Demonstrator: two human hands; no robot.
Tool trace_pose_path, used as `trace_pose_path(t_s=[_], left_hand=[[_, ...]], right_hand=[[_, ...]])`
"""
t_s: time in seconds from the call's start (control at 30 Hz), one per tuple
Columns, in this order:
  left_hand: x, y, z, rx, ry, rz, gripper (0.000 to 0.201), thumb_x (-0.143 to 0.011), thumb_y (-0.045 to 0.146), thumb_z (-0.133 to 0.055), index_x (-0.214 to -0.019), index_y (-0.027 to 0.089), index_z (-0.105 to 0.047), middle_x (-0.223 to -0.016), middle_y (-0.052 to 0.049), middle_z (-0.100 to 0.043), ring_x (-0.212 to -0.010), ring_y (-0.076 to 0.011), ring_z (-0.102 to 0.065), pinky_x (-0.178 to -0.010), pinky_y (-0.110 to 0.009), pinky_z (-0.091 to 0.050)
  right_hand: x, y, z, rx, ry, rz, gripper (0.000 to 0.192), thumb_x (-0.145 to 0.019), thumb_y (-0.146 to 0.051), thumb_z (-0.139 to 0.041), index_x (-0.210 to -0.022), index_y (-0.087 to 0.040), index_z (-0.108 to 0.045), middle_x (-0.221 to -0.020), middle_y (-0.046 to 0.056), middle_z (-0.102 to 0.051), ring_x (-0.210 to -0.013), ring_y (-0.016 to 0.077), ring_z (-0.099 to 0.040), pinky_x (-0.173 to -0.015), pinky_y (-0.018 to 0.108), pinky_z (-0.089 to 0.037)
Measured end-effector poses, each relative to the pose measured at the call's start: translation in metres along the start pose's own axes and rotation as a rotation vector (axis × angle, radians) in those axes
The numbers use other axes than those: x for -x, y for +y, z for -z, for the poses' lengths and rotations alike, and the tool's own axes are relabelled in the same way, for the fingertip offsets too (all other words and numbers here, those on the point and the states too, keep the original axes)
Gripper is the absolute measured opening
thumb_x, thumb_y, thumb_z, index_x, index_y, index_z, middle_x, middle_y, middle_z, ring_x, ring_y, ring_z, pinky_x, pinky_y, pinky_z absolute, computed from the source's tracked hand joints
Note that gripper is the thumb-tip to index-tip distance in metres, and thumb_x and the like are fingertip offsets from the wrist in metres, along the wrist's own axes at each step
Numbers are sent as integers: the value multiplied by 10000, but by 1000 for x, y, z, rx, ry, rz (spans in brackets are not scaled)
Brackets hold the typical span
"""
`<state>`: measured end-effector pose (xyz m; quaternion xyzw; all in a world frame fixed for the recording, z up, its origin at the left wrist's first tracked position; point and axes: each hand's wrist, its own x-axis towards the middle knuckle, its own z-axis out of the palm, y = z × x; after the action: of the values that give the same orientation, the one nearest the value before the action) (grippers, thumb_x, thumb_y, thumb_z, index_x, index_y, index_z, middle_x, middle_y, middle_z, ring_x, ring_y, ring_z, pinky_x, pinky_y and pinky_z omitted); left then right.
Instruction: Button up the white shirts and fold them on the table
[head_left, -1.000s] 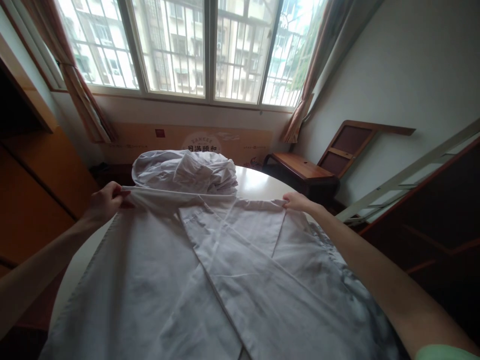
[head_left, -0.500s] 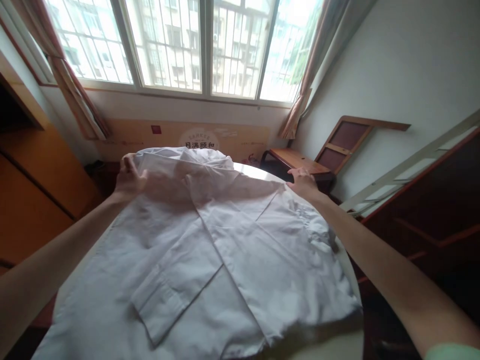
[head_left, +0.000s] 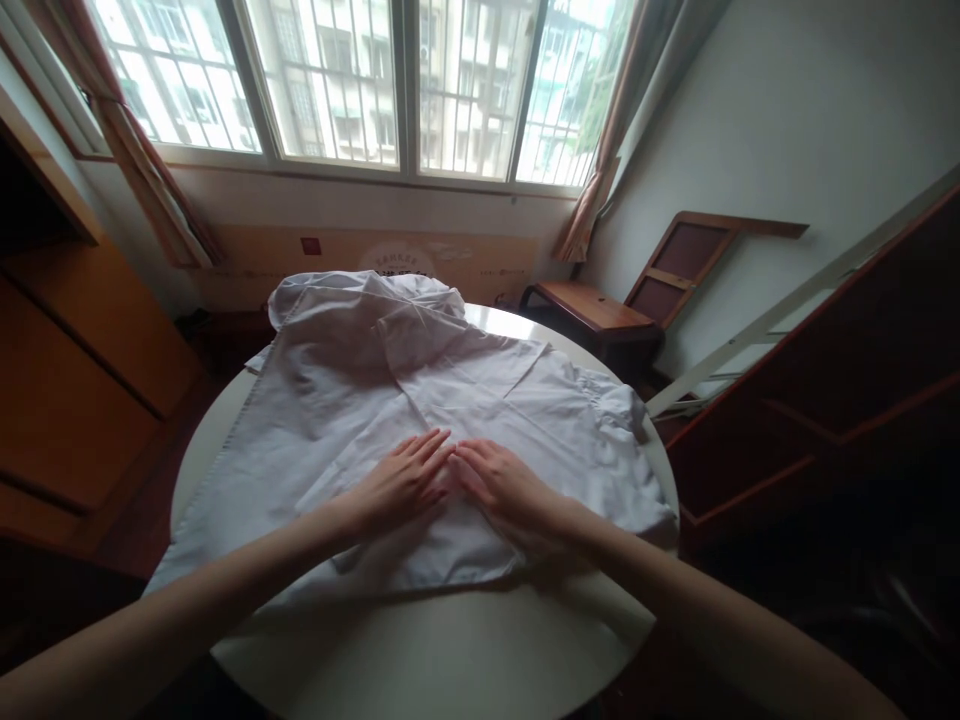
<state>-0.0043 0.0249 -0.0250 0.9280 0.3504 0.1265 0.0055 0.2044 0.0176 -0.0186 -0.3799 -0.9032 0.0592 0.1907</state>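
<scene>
- Left hand (head_left: 401,478): palm down over the white garment (head_left: 322,380), fingers extended and lying close together, pinching nothing.
- Right hand (head_left: 504,482): palm down, fingers extended, tips just beside those of the left hand; it grips nothing visible. Whether the fingertips touch, or how firmly either palm bears on the cloth, cannot be told.
- Garment: directly below both hands, creased, spreading out to the left and right of them. Its near edge runs beneath the wrists; its left near corner passes under the left forearm.
- Gathered, ruffled part (head_left: 607,395) of the garment: beyond the right hand and to its right.
- White bundle (head_left: 446,298): ahead of both hands, at the far end, partly covered by the garment.
- Round table (head_left: 450,650): beneath the garment, its bare top showing nearer than the hands.
- Wooden chair (head_left: 592,305): well beyond the right hand, to its right.
</scene>
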Motion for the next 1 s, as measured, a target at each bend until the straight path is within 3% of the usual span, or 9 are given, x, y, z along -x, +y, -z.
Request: trace_pose_path(t_s=[0.13, 0.3, 0.47, 0.63, 0.73, 0.83, 1.0], left_hand=[[17, -7, -8, 29, -68, 80, 519, -905, 446, -302, -1362, 207, -357, -1437, -84, -330, -1330, -226, -282, -1067, -408, -279], [39, -29, 0, 12, -47, 162, 536, -887, 494, -322, -1343, 222, -397, -1428, -83, -341, -1320, -232, -303, -1065, -413, -283], [68, -33, 7, -42, -30, 178, 490, -904, 440, -317, -1348, 245, -387, -1415, -67, -363, -1311, -233, -321, -1074, -412, -270], [107, -23, 15, -50, -110, 144, 559, -878, 481, -357, -1391, 274, -283, -1453, -42, -275, -1340, -252, -249, -1084, -439, -235], [131, -13, 20, -18, -146, 87, 668, -813, 525, -455, -1402, 291, -242, -1459, -36, -254, -1337, -269, -253, -1077, -433, -255], [150, -9, 25, 13, -101, 125, 576, -821, 440, -467, -1367, 308, -339, -1430, -14, -327, -1304, -254, -329, -1053, -387, -323], [172, -25, 33, 46, -41, 137, 514, -793, 244, -441, -1305, 293, -457, -1368, 1, -435, -1237, -215, -436, -999, -302, -401]], right_hand=[[32, -16, -2, -9, -47, 0, 448, -876, -318, -452, -1285, -134, -459, -1355, 156, -430, -1270, 261, -356, -1033, 437, -332], [75, -13, 10, 4, -90, -21, 462, -902, -376, -403, -1330, -203, -423, -1399, 115, -388, -1298, 262, -324, -1031, 469, -324], [118, 5, 24, 26, -101, -99, 534, -870, -440, -449, -1358, -232, -383, -1412, 86, -370, -1319, 262, -287, -1045, 478, -307], [154, 27, 37, 32, -10, -181, 453, -873, -377, -443, -1297, -217, -470, -1368, 93, -436, -1282, 255, -361, -1030, 463, -344], [166, 35, 44, 10, 31, -194, 392, -873, -324, -435, -1235, -206, -527, -1313, 93, -500, -1235, 237, -431, -1017, 430, -377], [169, 38, 54, 0, 85, -238, 341, -868, -224, -399, -1161, -198, -571, -1258, 87, -550, -1188, 211, -486, -1007, 400, -397], [169, 46, 71, -60, 9, -289, 394, -792, -116, -404, -1137, -208, -570, -1247, 61, -562, -1147, 202, -525, -981, 376, -426]])
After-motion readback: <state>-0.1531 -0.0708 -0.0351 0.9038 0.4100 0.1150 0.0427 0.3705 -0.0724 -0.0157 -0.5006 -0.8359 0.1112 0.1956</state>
